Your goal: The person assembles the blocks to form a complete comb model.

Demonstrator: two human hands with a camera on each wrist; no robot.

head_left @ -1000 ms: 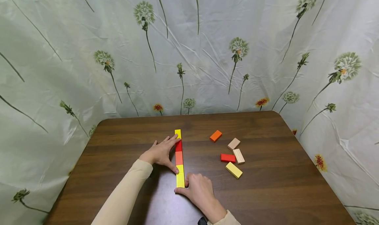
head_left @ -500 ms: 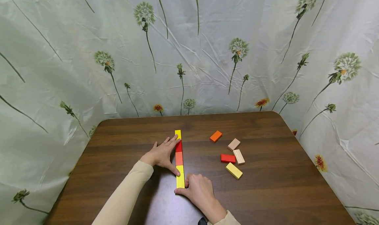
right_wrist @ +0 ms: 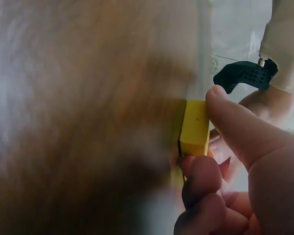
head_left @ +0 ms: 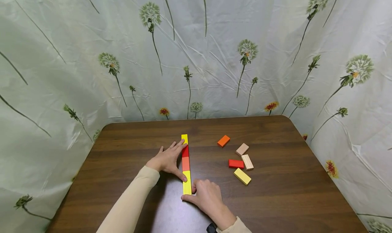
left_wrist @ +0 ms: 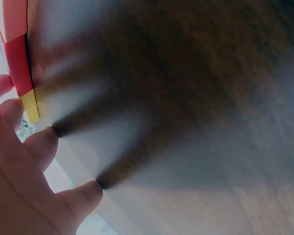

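Note:
A straight row of flat blocks runs away from me on the table: a yellow block (head_left: 184, 136) at the far end, then a red block (head_left: 185, 152), a coral block (head_left: 185, 164) and yellow at the near end. My left hand (head_left: 166, 159) spreads over the row from the left. Its fingertips touch the far blocks and its thumb rests on the near yellow part. At the row's near end, my right hand (head_left: 209, 197) grips the nearest yellow block (head_left: 187, 188), thumb on the end face and curled index finger along the right side. The right wrist view shows that yellow block (right_wrist: 194, 125) closely.
Right of the row lie loose blocks: an orange block (head_left: 223, 141), a pinkish wood block (head_left: 242, 149), a pale wood block (head_left: 247, 162), a red block (head_left: 236, 164) and a light yellow block (head_left: 242, 176). A flowered curtain (head_left: 214, 73) hangs behind the brown table (head_left: 275, 199).
Both hands keep their places on the row. The left thumb has slid slightly nearer along the near yellow part. The loose blocks have not moved.

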